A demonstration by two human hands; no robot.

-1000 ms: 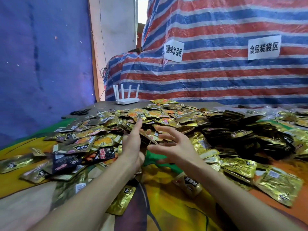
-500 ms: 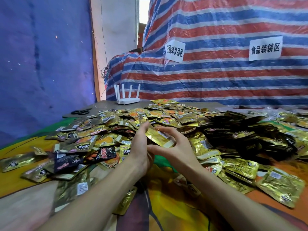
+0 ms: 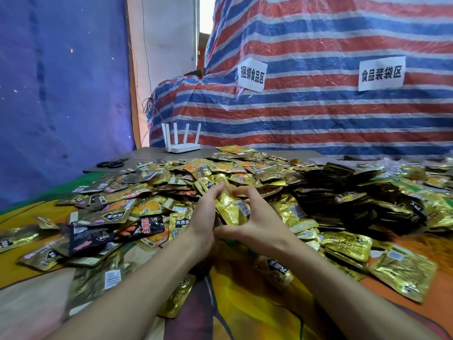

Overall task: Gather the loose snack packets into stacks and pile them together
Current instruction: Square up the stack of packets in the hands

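Observation:
A wide heap of loose snack packets [image 3: 245,173], gold, orange and black, covers the table. Both of my hands meet at the front of the heap. My left hand [image 3: 207,217] and my right hand [image 3: 257,224] hold a small gold stack of packets [image 3: 231,207] between them, fingers curled around its sides, tilted upright. Dark packets [image 3: 343,192] lie bunched on the right. More loose gold packets [image 3: 402,266] lie at the near right, and dark and gold ones [image 3: 93,231] at the near left.
A white router [image 3: 182,143] with several antennas stands at the table's far edge, black scissors [image 3: 110,164] to its left. A striped tarpaulin [image 3: 318,106] with two paper signs rises behind. The colourful tablecloth [image 3: 245,303] shows between my forearms.
My hands were apart and empty a second ago. They closed together on gold packets, and the bundle between them now stands more upright.

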